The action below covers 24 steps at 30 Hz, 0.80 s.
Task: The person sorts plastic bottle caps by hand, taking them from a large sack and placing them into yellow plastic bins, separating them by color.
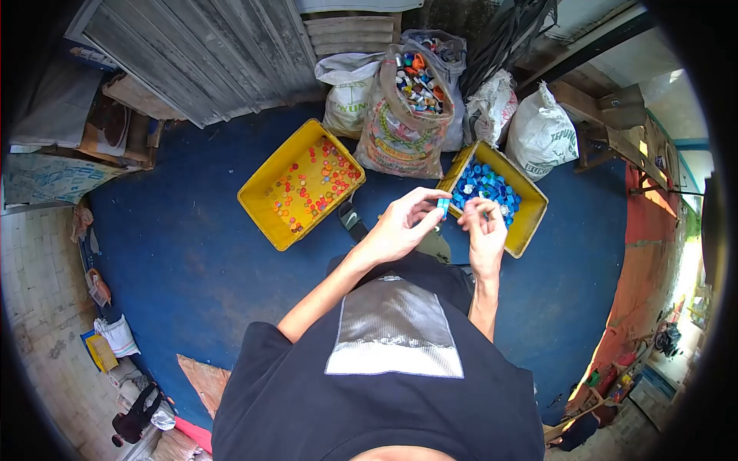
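My left hand (401,228) pinches light-blue bottle caps (443,205) between thumb and fingers, apparently a small stack. Just right of it, my right hand (487,234) has its fingers curled in a pinch. Its fingertips are slightly blurred, and whatever they hold cannot be made out. Beneath and behind the right hand is a yellow crate (532,217) with many blue bottle caps (486,183) and a few whitish ones. Left of my hands stands a second yellow crate (269,180), with small red and orange round pieces (315,184) scattered over its bottom.
Beyond the crates stand a large sack (400,142) of mixed caps and white sacks (542,131). Corrugated metal sheeting (200,54) leans at the back. Blue flooring (169,269) surrounds me. A wooden bench (615,142) is at right; another person (137,415) is at lower left.
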### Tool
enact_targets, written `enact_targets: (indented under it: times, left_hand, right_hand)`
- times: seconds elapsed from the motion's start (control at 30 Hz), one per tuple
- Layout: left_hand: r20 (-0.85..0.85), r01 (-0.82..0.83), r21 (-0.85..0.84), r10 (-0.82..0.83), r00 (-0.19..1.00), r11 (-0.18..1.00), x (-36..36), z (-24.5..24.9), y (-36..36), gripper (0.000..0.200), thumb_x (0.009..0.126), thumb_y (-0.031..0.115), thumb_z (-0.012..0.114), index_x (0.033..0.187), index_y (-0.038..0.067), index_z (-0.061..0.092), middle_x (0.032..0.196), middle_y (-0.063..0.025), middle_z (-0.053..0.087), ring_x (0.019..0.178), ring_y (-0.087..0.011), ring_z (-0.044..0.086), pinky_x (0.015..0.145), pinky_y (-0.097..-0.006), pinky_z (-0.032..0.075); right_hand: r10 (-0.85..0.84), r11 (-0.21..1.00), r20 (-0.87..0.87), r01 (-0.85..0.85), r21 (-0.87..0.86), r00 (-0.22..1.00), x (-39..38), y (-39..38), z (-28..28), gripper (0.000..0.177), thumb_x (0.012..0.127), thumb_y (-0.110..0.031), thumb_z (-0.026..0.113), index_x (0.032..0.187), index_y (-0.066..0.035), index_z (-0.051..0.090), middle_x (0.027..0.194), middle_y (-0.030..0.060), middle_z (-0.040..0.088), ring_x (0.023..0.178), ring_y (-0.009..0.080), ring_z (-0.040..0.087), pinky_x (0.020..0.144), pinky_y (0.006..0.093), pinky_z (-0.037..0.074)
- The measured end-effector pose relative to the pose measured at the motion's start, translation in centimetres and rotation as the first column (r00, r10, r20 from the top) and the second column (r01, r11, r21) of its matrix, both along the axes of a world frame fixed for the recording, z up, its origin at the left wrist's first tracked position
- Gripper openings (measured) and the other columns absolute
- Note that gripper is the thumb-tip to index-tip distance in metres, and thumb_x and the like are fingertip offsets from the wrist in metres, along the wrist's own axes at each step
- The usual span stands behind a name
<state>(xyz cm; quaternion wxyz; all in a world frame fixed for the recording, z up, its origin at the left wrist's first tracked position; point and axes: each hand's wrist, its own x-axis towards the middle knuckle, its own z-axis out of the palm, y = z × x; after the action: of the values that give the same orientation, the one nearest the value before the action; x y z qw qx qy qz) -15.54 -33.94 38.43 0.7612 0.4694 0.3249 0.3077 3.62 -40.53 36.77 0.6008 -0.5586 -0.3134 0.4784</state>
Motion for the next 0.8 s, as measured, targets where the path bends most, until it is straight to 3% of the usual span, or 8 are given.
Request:
enact_targets:
  times: [0.03, 0.07, 0.2, 0.23, 0.33, 0.43, 0.6, 0.8]
  left_hand:
    - [0.008, 0.016, 0.007, -0.016, 1.000, 1.000, 1.4, -0.1, 0.0, 0.037, 0.109, 0.013, 0.064, 0.142, -0.001, 0.059, 0.125, -0.0091, 0.069, 0.115, -0.0126, 0.066, 0.103, -0.0301, 0.052]
    - [0.016, 0.034, 0.016, -0.034, 0.999, 0.999, 3.0, -0.3, 0.1, 0.036, 0.109, 0.012, 0.063, 0.142, -0.001, 0.059, 0.124, -0.0092, 0.069, 0.115, -0.0125, 0.066, 0.103, -0.0304, 0.053]
    - [-0.046, 0.134, 0.092, -0.130, 0.990, 0.987, 11.2, 0.0, -0.1, 0.037, 0.108, 0.014, 0.064, 0.141, -0.002, 0.059, 0.118, -0.0111, 0.072, 0.109, -0.0133, 0.069, 0.097, -0.0317, 0.055]
    - [-0.071, 0.173, 0.124, -0.166, 0.984, 0.977, 13.4, 0.1, -0.4, 0.037, 0.108, 0.015, 0.064, 0.141, -0.002, 0.060, 0.117, -0.0116, 0.073, 0.108, -0.0137, 0.069, 0.097, -0.0319, 0.056]
    - [-0.039, 0.245, 0.178, -0.242, 0.970, 0.953, 20.1, 0.3, -1.4, 0.038, 0.107, 0.015, 0.066, 0.140, -0.003, 0.060, 0.111, -0.0136, 0.075, 0.107, -0.0145, 0.070, 0.096, -0.0324, 0.056]
    - [0.012, 0.296, 0.168, -0.302, 0.953, 0.940, 26.0, 0.5, -2.3, 0.039, 0.106, 0.014, 0.067, 0.140, -0.004, 0.060, 0.111, -0.0127, 0.074, 0.105, -0.0142, 0.070, 0.096, -0.0318, 0.057]
    - [0.064, 0.331, 0.125, -0.341, 0.938, 0.935, 34.4, 0.4, -3.4, 0.038, 0.104, 0.012, 0.071, 0.138, -0.004, 0.064, 0.130, -0.0074, 0.060, 0.116, -0.0152, 0.066, 0.101, -0.0311, 0.055]
    - [0.008, 0.379, 0.234, -0.391, 0.920, 0.895, 42.0, 1.4, -3.5, 0.044, 0.100, 0.016, 0.077, 0.138, -0.003, 0.065, 0.130, -0.0126, 0.069, 0.113, -0.0160, 0.069, 0.099, -0.0311, 0.057]
  right_hand:
    - [-0.016, 0.998, 0.004, 0.016, 0.057, 1.000, 0.5, -0.2, 1.1, 0.026, 0.099, -0.002, 0.075, 0.114, -0.004, 0.054, 0.116, 0.0100, 0.065, 0.098, 0.0153, 0.069, 0.086, 0.0291, 0.056]
    - [0.026, 0.997, -0.029, -0.024, 0.073, 0.999, 1.9, -0.5, 1.1, 0.054, 0.095, 0.005, 0.077, 0.139, -0.004, 0.048, 0.135, 0.0152, 0.061, 0.104, 0.0167, 0.069, 0.090, 0.0310, 0.057]
    - [0.108, 0.993, 0.116, -0.112, 0.030, 0.987, 8.9, -2.9, 1.4, 0.075, 0.092, 0.007, 0.078, 0.158, -0.001, 0.045, 0.144, 0.0166, 0.060, 0.111, 0.0188, 0.069, 0.095, 0.0311, 0.058]
    - [0.081, 0.995, 0.181, -0.090, 0.043, 0.980, 10.9, -3.5, 0.9, 0.060, 0.091, 0.009, 0.077, 0.147, 0.003, 0.057, 0.141, 0.0138, 0.062, 0.112, 0.0186, 0.070, 0.095, 0.0314, 0.059]
    - [-0.018, 0.998, 0.172, 0.009, 0.055, 0.985, 17.3, -5.7, 0.6, 0.051, 0.091, 0.011, 0.076, 0.140, 0.004, 0.063, 0.138, 0.0132, 0.064, 0.113, 0.0187, 0.069, 0.093, 0.0301, 0.060]
    - [-0.083, 0.985, 0.373, 0.019, 0.172, 0.924, 22.7, -7.2, 1.6, 0.046, 0.091, 0.012, 0.075, 0.135, 0.004, 0.068, 0.137, 0.0142, 0.064, 0.115, 0.0196, 0.069, 0.093, 0.0302, 0.061]
    - [-0.165, 0.975, 0.256, 0.118, 0.190, 0.952, 29.7, -9.4, 3.2, 0.041, 0.092, 0.012, 0.074, 0.132, 0.004, 0.069, 0.138, 0.0144, 0.063, 0.117, 0.0209, 0.068, 0.098, 0.0326, 0.060]
    - [-0.253, 0.957, 0.184, 0.218, 0.192, 0.950, 35.8, -11.1, 3.5, 0.044, 0.094, 0.005, 0.075, 0.137, 0.004, 0.063, 0.133, 0.0124, 0.067, 0.116, 0.0201, 0.069, 0.099, 0.0319, 0.058]
